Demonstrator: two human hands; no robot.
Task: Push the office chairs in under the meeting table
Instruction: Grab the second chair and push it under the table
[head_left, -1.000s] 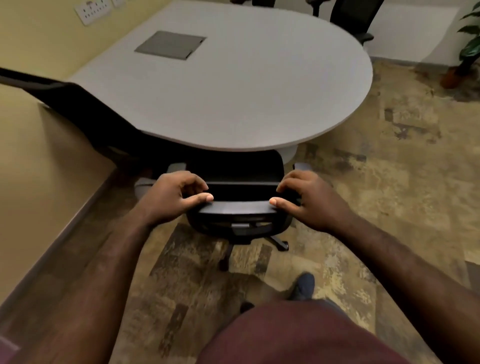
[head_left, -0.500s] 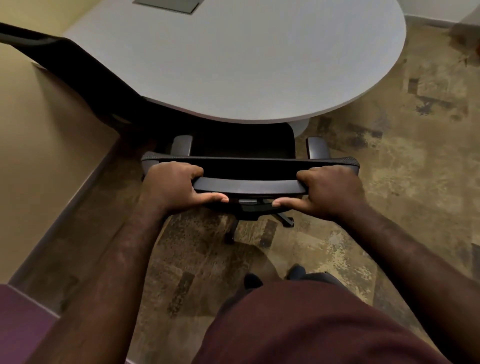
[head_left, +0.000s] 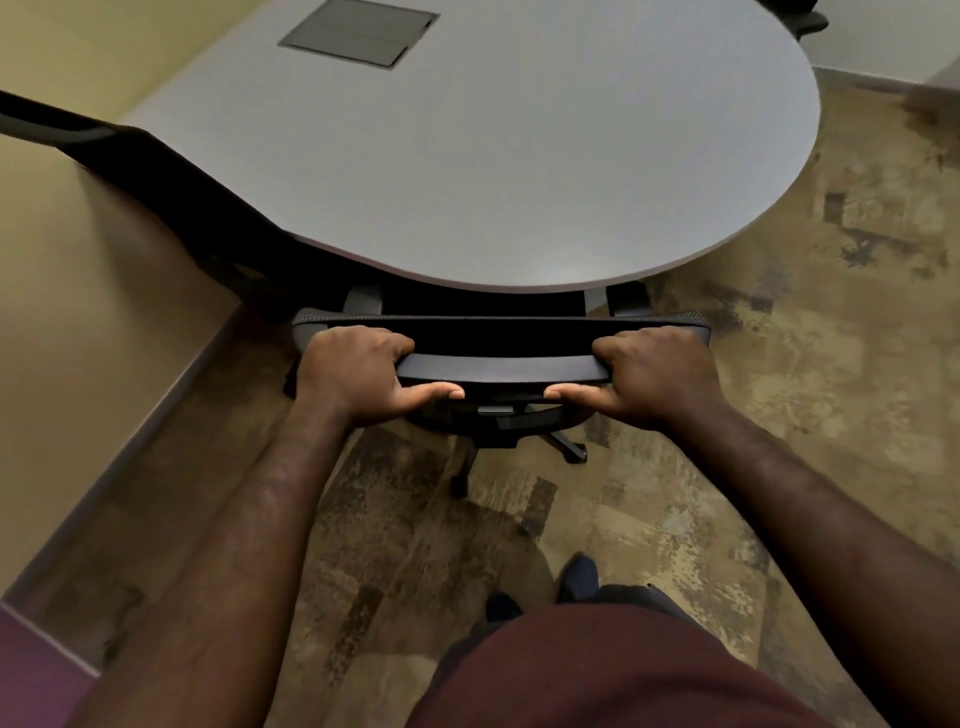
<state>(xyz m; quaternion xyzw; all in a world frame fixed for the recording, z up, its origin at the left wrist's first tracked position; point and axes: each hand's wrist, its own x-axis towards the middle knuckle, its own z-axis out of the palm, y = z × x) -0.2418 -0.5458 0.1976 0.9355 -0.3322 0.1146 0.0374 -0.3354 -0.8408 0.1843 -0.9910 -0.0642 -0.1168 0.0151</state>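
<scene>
A black office chair (head_left: 498, 366) stands at the near edge of the grey meeting table (head_left: 519, 156), its seat hidden under the tabletop. Only the top of the backrest, both grey armrests and part of the wheeled base show. My left hand (head_left: 358, 371) grips the left end of the backrest's top bar, thumb underneath. My right hand (head_left: 647, 374) grips the right end the same way. A second black chair (head_left: 130, 156) sits tucked at the table's left side against the wall.
A yellow wall and its skirting run along the left, close to the chair. A grey cable hatch (head_left: 358, 31) is set in the tabletop. Another chair's edge (head_left: 800, 18) shows at the far side. Patterned brown carpet spreads to the right. My feet stand just behind the chair.
The chair has rolled further in under the table while both hands stayed gripped on its backrest. My view has tilted down and moved closer to the table.
</scene>
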